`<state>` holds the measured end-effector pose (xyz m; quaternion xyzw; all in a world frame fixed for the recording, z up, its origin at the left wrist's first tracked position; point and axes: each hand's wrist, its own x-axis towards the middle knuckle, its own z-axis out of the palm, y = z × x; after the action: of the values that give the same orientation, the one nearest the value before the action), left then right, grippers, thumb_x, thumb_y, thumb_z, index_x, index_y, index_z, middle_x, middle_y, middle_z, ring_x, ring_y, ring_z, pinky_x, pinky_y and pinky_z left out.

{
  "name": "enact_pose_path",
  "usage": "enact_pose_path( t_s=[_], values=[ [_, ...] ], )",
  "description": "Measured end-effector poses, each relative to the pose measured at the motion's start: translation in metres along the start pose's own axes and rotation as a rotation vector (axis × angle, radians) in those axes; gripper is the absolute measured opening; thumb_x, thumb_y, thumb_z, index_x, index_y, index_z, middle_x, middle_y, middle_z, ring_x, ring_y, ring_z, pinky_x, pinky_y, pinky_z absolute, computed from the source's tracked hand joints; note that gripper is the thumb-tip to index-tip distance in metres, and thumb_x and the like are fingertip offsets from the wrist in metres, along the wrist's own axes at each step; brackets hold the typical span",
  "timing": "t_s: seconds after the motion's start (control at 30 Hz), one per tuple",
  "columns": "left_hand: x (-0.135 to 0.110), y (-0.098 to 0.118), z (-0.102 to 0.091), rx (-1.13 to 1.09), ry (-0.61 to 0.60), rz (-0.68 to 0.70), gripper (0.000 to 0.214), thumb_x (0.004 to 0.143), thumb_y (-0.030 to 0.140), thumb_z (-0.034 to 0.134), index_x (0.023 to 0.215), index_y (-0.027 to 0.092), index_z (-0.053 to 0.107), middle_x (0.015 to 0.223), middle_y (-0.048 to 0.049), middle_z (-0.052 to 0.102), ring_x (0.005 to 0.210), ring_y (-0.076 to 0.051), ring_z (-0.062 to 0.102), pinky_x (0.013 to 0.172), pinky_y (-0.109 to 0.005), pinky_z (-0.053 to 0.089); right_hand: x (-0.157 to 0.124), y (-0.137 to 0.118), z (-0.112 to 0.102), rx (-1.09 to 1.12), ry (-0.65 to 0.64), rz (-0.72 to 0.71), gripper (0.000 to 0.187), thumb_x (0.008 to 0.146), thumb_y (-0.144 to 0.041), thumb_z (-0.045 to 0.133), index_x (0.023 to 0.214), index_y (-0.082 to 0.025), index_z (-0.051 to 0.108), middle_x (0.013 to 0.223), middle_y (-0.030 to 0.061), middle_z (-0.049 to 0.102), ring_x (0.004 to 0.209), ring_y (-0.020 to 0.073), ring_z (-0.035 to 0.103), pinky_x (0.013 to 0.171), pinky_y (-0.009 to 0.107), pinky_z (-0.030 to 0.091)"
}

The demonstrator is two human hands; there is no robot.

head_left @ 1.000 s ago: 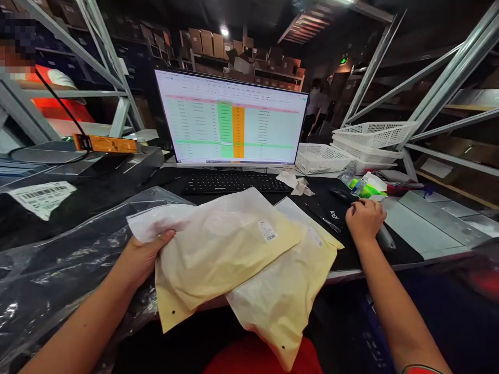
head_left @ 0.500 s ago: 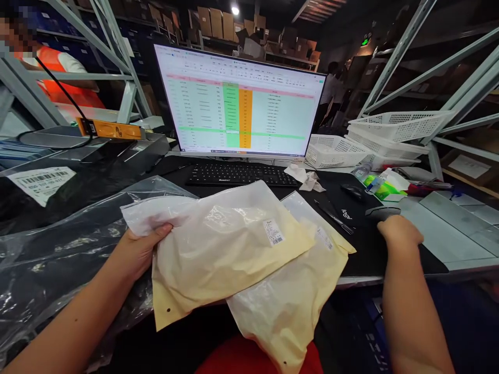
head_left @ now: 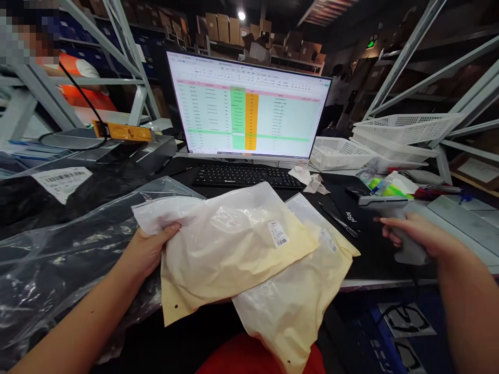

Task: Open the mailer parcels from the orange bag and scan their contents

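My left hand (head_left: 156,244) grips the left end of a translucent plastic bag (head_left: 222,244) with a pale yellow lower part and a white barcode label (head_left: 277,234). Partly beneath it lies a second bag (head_left: 288,306) of the same kind, its own label (head_left: 328,240) showing near the right edge. Over at the right, my right hand (head_left: 413,234) is closed round the handle of a grey barcode scanner (head_left: 411,254), slightly blurred by motion. The scanner's head points left, toward the labels, apart from the bags.
A monitor (head_left: 249,114) showing a spreadsheet stands behind a black keyboard (head_left: 245,176). A pen (head_left: 337,219) and a mouse (head_left: 355,191) lie on the black mat. White baskets (head_left: 405,130) are stacked at right; clear plastic wrapping (head_left: 78,249) covers the left. A person in an orange vest (head_left: 91,93) stands behind.
My right hand has lifted the scanner off the desk and turned it to face left. My left hand still holds the bag; the whole view has shifted slightly.
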<state>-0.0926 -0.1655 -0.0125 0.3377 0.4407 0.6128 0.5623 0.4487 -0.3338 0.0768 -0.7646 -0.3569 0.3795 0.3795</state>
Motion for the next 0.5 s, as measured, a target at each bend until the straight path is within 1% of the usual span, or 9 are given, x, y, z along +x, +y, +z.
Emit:
enact_pose_path(
  t_s=[0.03,0.07,0.1,0.13,0.2,0.27,0.33,0.43,0.5],
  values=[
    [0.000,0.000,0.000,0.000,-0.006,0.001,0.060,0.037,0.023,0.097,0.091,0.015,0.073,0.082,-0.0009,0.077,0.068,-0.015,0.070,0.064,-0.022,0.061,-0.015,-0.013,0.014,0.019,-0.099,-0.058,0.041,0.079,-0.044,0.072,0.106,-0.015,0.062,0.070,0.0020,0.062,0.049,0.0104,0.050,0.047,0.021,0.042],
    [0.000,0.000,0.000,-0.001,-0.010,0.007,0.060,0.037,0.023,0.097,0.091,0.015,0.073,0.082,-0.0004,0.077,0.068,-0.015,0.069,0.065,-0.022,0.061,-0.030,-0.026,0.029,0.015,-0.210,-0.113,0.047,0.080,-0.047,0.072,0.112,-0.015,0.061,0.072,0.0022,0.063,0.048,0.0099,0.050,0.046,0.020,0.042],
    [0.000,0.000,0.000,-0.001,-0.014,0.011,0.060,0.038,0.024,0.097,0.091,0.016,0.073,0.082,0.0002,0.077,0.068,-0.014,0.069,0.065,-0.021,0.061,-0.044,-0.039,0.045,-0.031,-0.356,-0.128,0.049,0.080,-0.049,0.072,0.113,-0.015,0.060,0.072,0.0026,0.063,0.046,0.0093,0.050,0.045,0.020,0.040],
    [0.000,0.000,0.000,0.001,-0.018,0.011,0.059,0.037,0.024,0.097,0.090,0.016,0.073,0.081,0.0008,0.077,0.067,-0.014,0.069,0.065,-0.021,0.060,-0.057,-0.051,0.060,-0.092,-0.466,-0.122,0.048,0.082,-0.049,0.070,0.113,-0.014,0.059,0.072,0.0028,0.063,0.046,0.0097,0.051,0.044,0.019,0.040],
    [0.000,0.001,0.000,0.008,-0.021,0.001,0.058,0.037,0.025,0.097,0.089,0.017,0.073,0.079,0.0013,0.076,0.066,-0.014,0.068,0.064,-0.021,0.060,-0.074,-0.073,0.087,-0.204,-0.588,-0.109,0.039,0.085,-0.044,0.066,0.109,-0.014,0.059,0.071,0.0029,0.063,0.046,0.0110,0.054,0.043,0.019,0.041],
    [-0.001,0.002,0.000,0.018,-0.025,-0.011,0.057,0.036,0.026,0.097,0.088,0.016,0.074,0.079,0.0003,0.076,0.066,-0.015,0.068,0.065,-0.023,0.059,-0.082,-0.087,0.105,-0.279,-0.644,-0.089,0.033,0.086,-0.038,0.062,0.108,-0.015,0.057,0.069,0.0023,0.063,0.046,0.0121,0.054,0.041,0.019,0.041],
    [-0.001,0.003,0.000,0.034,-0.036,-0.005,0.057,0.037,0.028,0.097,0.088,0.016,0.074,0.080,-0.0014,0.076,0.067,-0.017,0.069,0.067,-0.026,0.059,-0.082,-0.094,0.114,-0.310,-0.681,-0.070,0.033,0.084,-0.033,0.059,0.112,-0.015,0.055,0.065,0.0012,0.062,0.043,0.0122,0.053,0.039,0.019,0.040],
    [-0.002,0.003,-0.003,0.075,-0.072,0.024,0.058,0.040,0.034,0.096,0.090,0.014,0.074,0.083,-0.0043,0.077,0.071,-0.020,0.070,0.071,-0.030,0.059,-0.081,-0.093,0.117,-0.299,-0.691,-0.028,0.035,0.079,-0.031,0.059,0.111,-0.015,0.055,0.062,0.0008,0.061,0.041,0.0124,0.052,0.038,0.019,0.039],
    [-0.002,0.002,-0.005,0.093,-0.099,0.044,0.057,0.044,0.037,0.095,0.092,0.014,0.073,0.084,-0.0057,0.077,0.073,-0.022,0.071,0.074,-0.033,0.058,-0.081,-0.088,0.114,-0.278,-0.644,-0.047,0.036,0.079,-0.036,0.061,0.108,-0.016,0.055,0.063,0.0018,0.062,0.041,0.0134,0.053,0.037,0.019,0.038]
  ],
)
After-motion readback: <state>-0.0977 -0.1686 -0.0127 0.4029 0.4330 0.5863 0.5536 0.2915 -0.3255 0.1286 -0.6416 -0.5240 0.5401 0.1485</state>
